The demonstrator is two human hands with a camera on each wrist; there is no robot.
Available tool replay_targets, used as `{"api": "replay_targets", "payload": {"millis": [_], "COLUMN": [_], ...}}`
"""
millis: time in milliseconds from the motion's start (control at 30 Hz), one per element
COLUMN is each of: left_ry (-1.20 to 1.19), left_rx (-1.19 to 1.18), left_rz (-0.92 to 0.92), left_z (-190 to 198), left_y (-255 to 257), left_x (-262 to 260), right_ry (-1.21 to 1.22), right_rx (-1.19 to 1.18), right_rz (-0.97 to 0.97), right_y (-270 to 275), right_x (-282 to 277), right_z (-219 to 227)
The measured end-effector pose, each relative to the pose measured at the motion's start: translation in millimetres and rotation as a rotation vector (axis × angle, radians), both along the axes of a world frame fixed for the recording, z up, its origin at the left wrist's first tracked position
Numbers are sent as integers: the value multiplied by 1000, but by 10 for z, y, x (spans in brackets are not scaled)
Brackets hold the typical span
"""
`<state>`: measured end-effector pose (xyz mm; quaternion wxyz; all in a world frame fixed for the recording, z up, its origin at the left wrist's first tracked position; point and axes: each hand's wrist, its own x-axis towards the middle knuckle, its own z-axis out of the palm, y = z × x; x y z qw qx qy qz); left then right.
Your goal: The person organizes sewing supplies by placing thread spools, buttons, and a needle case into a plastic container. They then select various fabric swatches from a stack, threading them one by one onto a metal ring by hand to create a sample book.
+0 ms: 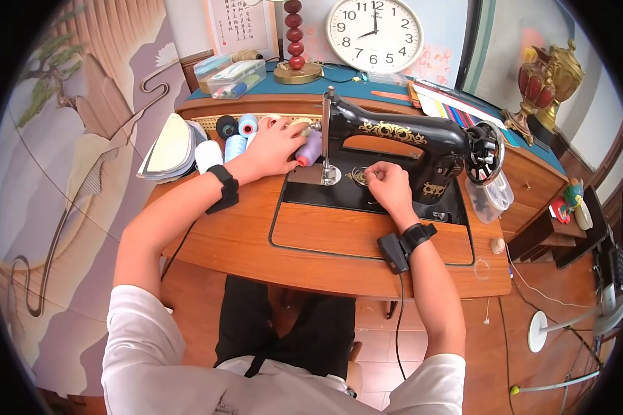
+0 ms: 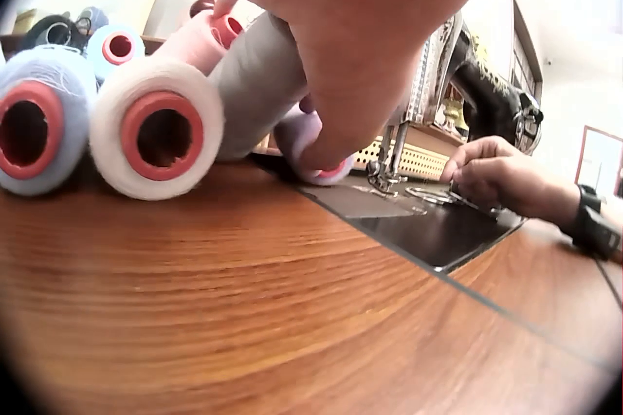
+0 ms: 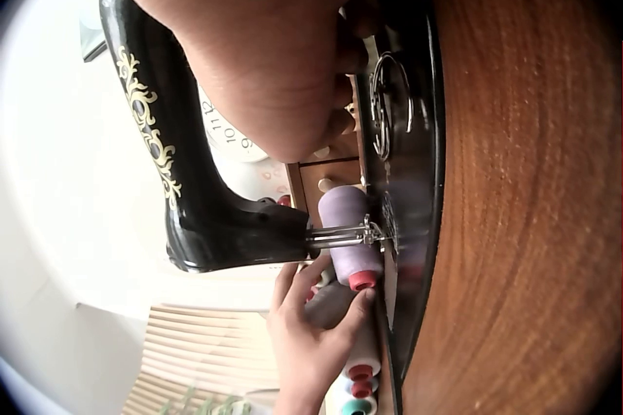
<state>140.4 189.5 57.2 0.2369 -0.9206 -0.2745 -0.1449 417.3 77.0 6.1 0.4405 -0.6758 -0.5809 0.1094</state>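
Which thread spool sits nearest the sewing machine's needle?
The lavender spool, the only one of that colour, gripped by the left hand. The white spool and the black spool are at the group's far end.

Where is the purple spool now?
In the head view, the purple spool is in the grip of the left hand, just left of the sewing machine's presser foot.

Head view brightly lit, numerals on clock [image 1: 374, 33] crisply rendered. Corners darkened by round vignette in all views; tabletop edge [image 1: 256, 261] bowed by lens. Left wrist view: upper right background washed out, soft sheen cast on wooden tabletop [image 2: 214, 288]. Right wrist view: left side overexposed, near hand [image 3: 263, 55] shaded, softly blurred.
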Motion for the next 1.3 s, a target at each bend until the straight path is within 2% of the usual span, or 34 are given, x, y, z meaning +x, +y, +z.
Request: {"api": "replay_targets", "payload": {"millis": [133, 233, 300, 367, 433, 533, 633, 733, 767, 867, 967, 1133, 1300], "left_ry": [79, 68, 30, 41, -41, -80, -104, -129, -127, -178, -103, -266, -222], "left_rx": [114, -6, -152, -170, -190, -224, -191, -232, -233, -394, -314, -316, -317], "left_rz": [-41, -43, -214, -200, -279, -226, -130, 112, 115, 333, 461, 345, 198], "left_z": [-15, 112, 182, 253, 399, 543, 492, 406, 337, 70, -167, -243, -168], "left_y": [15, -58, -40, -65, -94, -134, -77, -139, -151, -174, -273, -134, -8], "left_x": [-37, -75, -165, -179, -385, -654, -1001, -1292, -1371, -1512, -1446, -1370, -1414], "right_ry": [11, -11, 11, -2, 10, -4, -11, -12, -20, -6, -6, 5, 21], "right_rx": [-116, -20, -12, -21, -12, -3, -25, -9, 1, -5, -65, -63, -63], "right_rz": [6, -12, 21, 3, 20, 5, -7, -3, -4, 11, 5, 14, 2], "right_y": [-37, -18, -17, -26, -31, 21, 4, -1, -9, -17, -11, -10, -7], "right_x": [-2, -6, 4, 8, -2, 19, 3, -4, -6, -9, -5, -1, -1], "right_z": [74, 29, 17, 53, 35, -26, -1, -6, 2, 16, 43, 44, 38]}}
